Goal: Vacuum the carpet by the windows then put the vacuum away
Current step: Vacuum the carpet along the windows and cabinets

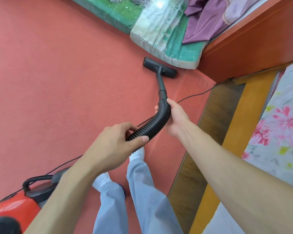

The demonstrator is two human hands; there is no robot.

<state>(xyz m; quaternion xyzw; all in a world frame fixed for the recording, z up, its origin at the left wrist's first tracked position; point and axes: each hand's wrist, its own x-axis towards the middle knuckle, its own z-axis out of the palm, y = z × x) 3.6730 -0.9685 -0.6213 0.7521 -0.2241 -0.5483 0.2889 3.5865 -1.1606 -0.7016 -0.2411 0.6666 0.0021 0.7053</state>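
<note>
red vacuum body [12, 205] is seen at the carpet's [57, 81] near-left corner, w/ a black carry handle [37, 180] on top; a thin black cord [68, 162] is laid across the carpet from there, under the hands, twd the carpet's right edge; the left hand [115, 146] is wrapped round the ribbed black hose [152, 125] at its lower stretch, thumb on the near side, fingers curled over the far side; below it, legs in pale blue trousers [142, 191] & white socks [137, 154] are planted on the carpet; further up, just short of the rigid tube [160, 81], the hose's bend is gripped by the right hand [176, 119], thumb laid along the hose's right side, a fingertip showing at its left; the hose is held off the carpet betw. both hands; the tube is angled down & away to the floor head [159, 67], set flat on the carpet near its far-right corner, just beside the corner of a green & white padded mat [167, 39]; whether head & mat touch cannot be told; purple cloth [206, 19] is heaped on the mat's right part; an orange-red wooden frame [252, 48] is set along the carpet's far-right edge; wood flooring [216, 115] is seen beyond the carpet's right edge, then a yellow wooden rail [243, 124] & floral bedding [281, 125]
</note>
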